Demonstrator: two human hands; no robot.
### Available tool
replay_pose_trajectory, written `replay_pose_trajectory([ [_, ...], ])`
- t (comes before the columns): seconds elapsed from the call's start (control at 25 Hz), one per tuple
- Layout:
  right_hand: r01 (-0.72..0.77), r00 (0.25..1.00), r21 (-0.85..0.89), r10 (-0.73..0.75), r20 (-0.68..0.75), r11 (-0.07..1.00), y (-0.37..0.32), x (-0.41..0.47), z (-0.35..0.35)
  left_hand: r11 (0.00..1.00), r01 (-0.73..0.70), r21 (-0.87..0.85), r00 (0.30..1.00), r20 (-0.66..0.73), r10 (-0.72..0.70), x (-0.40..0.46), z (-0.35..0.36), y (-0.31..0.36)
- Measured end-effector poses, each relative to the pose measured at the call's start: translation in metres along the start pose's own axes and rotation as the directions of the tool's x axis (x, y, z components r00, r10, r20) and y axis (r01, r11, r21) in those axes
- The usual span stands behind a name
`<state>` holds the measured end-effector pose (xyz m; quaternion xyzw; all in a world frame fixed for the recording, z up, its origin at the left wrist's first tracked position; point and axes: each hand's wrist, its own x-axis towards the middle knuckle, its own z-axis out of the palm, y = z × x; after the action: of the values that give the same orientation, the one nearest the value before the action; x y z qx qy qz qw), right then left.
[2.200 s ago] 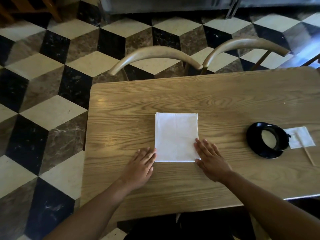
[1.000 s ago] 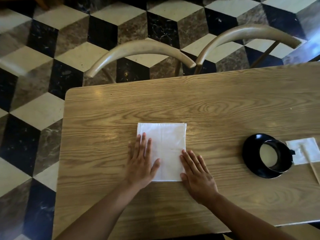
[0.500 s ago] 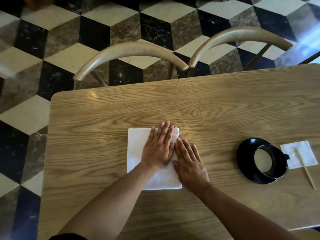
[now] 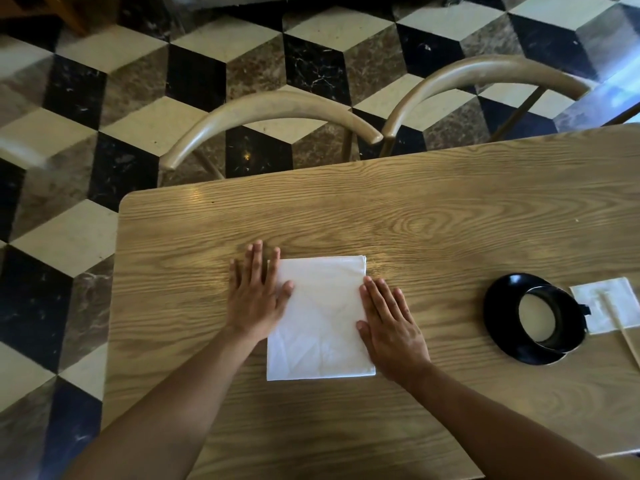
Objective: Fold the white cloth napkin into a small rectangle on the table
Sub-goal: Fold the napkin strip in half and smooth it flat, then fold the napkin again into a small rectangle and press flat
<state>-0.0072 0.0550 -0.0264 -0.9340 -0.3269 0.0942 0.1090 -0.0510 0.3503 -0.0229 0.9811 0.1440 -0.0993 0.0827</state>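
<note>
a floor of black, cream and brown marble cube-pattern tiles (image 4: 131, 133) lies beyond the wooden table (image 4: 450, 209), where two curved-back wooden chairs (image 4: 273, 109) stand side by side.

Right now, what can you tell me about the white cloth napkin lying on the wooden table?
The white cloth napkin lies flat on the oak-grained wooden table as an upright rectangle, faintly creased, its layered edges showing at the far right corner. The left hand rests open across its left edge; the right hand presses flat along its right edge.
</note>
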Motion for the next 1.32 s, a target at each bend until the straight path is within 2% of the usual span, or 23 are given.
replay_pose_trajectory([
  [0.08, 0.002, 0.999, 0.0, -0.002, 0.035, 1.0, -0.001, 0.0, -0.003, 0.997, -0.041, -0.067, 0.999, -0.033, 0.039, -0.014, -0.005, -0.003],
  [0.24, 0.038, 0.995, 0.029, -0.041, 0.087, 0.999, 0.0, -0.002, -0.014, 0.931, -0.338, -0.139, 0.939, -0.116, 0.324, -0.069, -0.01, -0.006],
  [0.32, 0.149, 0.987, 0.034, -0.151, 0.06, 0.988, 0.0, -0.006, -0.022, 0.886, -0.445, -0.133, 0.895, -0.09, 0.436, -0.099, -0.005, -0.01],
  [0.44, 0.371, 0.927, 0.015, -0.371, 0.044, 0.929, 0.003, -0.016, -0.027, 0.855, -0.513, -0.082, 0.858, -0.038, 0.511, -0.128, 0.008, -0.024],
  [0.52, 0.457, 0.887, 0.0, -0.456, 0.071, 0.889, 0.009, -0.019, -0.028, 0.855, -0.515, -0.058, 0.857, -0.039, 0.513, -0.135, 0.013, -0.034],
  [0.76, 0.524, 0.85, -0.047, -0.519, 0.09, 0.85, 0.018, -0.018, -0.026, 0.831, -0.555, -0.04, 0.822, -0.177, 0.541, -0.125, 0.01, -0.033],
  [1.0, 0.409, 0.912, 0.069, -0.41, 0.007, 0.91, -0.004, -0.019, -0.035, 0.832, -0.54, -0.124, 0.83, -0.237, 0.504, -0.122, 0.003, -0.027],
  [1.08, 0.36, 0.933, 0.118, -0.359, -0.031, 0.925, -0.007, -0.018, -0.038, 0.842, -0.456, -0.286, 0.886, -0.236, 0.399, -0.121, -0.003, -0.018],
  [1.16, 0.316, 0.949, 0.165, -0.313, -0.04, 0.935, -0.007, -0.019, -0.037, 0.823, -0.202, -0.532, 0.979, -0.129, 0.157, -0.118, -0.013, -0.008],
  [1.2, 0.294, 0.955, 0.184, -0.294, -0.029, 0.938, -0.007, -0.021, -0.037, 0.8, -0.101, -0.591, 0.995, -0.07, 0.074, -0.116, -0.017, -0.005],
  [1.24, 0.27, 0.962, 0.198, -0.272, -0.014, 0.942, -0.007, -0.022, -0.037, 0.794, -0.077, -0.603, 0.997, -0.05, 0.06, -0.113, -0.02, -0.005],
  [1.32, 0.182, 0.98, 0.24, -0.195, 0.031, 0.954, -0.01, -0.024, -0.04, 0.813, -0.183, -0.553, 0.981, -0.048, 0.188, -0.111, -0.023, -0.006],
])
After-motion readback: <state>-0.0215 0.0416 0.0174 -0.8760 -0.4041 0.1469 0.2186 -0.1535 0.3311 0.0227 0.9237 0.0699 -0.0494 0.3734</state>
